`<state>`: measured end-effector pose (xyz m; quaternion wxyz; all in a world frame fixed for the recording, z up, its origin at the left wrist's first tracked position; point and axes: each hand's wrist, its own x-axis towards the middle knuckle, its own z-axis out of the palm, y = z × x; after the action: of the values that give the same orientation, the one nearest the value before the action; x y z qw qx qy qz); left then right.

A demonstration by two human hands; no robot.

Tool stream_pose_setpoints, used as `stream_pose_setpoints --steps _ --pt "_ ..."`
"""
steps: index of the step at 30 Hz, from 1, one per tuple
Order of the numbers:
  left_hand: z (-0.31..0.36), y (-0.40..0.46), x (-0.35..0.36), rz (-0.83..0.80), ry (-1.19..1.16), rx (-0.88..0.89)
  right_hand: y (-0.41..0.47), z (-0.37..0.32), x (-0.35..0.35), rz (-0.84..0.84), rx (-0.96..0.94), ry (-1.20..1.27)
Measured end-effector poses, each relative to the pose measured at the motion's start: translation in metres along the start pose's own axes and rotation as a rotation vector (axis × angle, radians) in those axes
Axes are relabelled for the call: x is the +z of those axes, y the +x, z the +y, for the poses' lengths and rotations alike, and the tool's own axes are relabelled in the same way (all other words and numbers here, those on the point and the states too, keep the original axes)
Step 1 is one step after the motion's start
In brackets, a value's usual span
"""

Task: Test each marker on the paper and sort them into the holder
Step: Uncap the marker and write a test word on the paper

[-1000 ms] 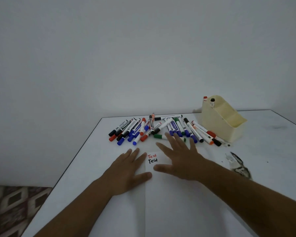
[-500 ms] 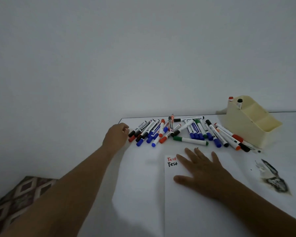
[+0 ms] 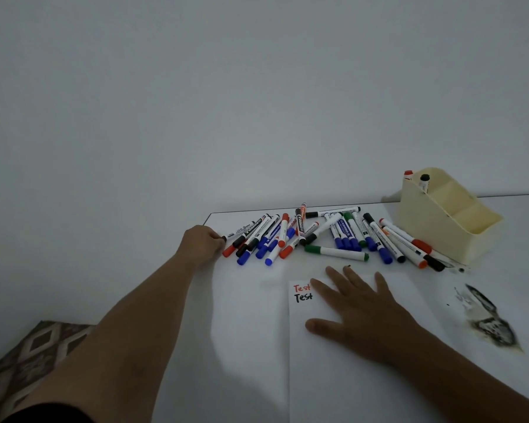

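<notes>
Little of the task is judged to be done: two words, one red and one black, are written at the top left of the white sheet of paper, and only two markers, a red-capped one and a black-capped one, are seen standing in the rear compartment of the cream plastic holder. The front compartments appear empty. A long scattered row of capped markers is left lying on the white table, between the holder and the table's left edge.

The left hand is curled at the row's left end, its grip closed on the tip of the leftmost black-capped marker, close to the table's corner. The right hand is laid flat, fingers spread, on the paper. Open room is left between the paper and the left edge; a dark smudge lies to the right.
</notes>
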<state>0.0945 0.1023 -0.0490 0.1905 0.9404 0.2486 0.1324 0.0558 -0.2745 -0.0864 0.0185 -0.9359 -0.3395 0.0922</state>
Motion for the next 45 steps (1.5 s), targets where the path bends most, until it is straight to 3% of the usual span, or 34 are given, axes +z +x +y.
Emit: stream_pose_setpoints --steps 3,8,16,19,21,23,25,27,28,32,37,45 --pt "-0.010 -0.013 -0.010 0.105 -0.155 -0.080 0.001 0.000 0.001 -0.004 0.004 0.002" --pt "-0.007 -0.065 -0.015 0.263 -0.756 -0.252 0.000 -0.001 -0.001 -0.013 0.007 0.010" --pt "0.058 -0.168 -0.005 -0.014 -1.098 -0.074 0.003 -0.003 -0.009 -0.095 0.021 -0.014" --pt "0.070 -0.196 0.003 -0.105 -1.061 -0.003 0.001 -0.007 -0.021 -0.115 0.063 -0.022" --pt "0.070 -0.203 0.009 -0.139 -1.013 0.034 -0.001 -0.011 -0.029 -0.023 0.064 0.073" --pt "0.068 -0.205 0.010 -0.155 -0.978 0.068 -0.007 -0.018 -0.039 0.169 0.057 0.420" --pt "0.069 -0.207 0.008 -0.178 -0.942 0.086 -0.016 -0.025 -0.051 0.324 0.055 0.924" --pt "0.071 -0.209 0.009 -0.198 -0.896 0.101 -0.020 -0.031 -0.059 0.377 0.052 1.347" --pt "0.071 -0.210 0.010 -0.191 -0.855 0.113 -0.022 -0.034 -0.061 0.397 0.058 1.443" --pt "0.068 -0.211 0.018 -0.131 -0.804 0.187 -0.025 -0.049 -0.057 0.463 0.067 1.598" --pt "0.079 -0.220 0.020 -0.094 -0.396 0.399 -0.026 -0.066 -0.054 0.442 0.069 1.634" --pt "0.073 -0.225 0.023 0.020 -0.464 0.451 -0.023 -0.072 -0.044 0.431 0.126 1.492"
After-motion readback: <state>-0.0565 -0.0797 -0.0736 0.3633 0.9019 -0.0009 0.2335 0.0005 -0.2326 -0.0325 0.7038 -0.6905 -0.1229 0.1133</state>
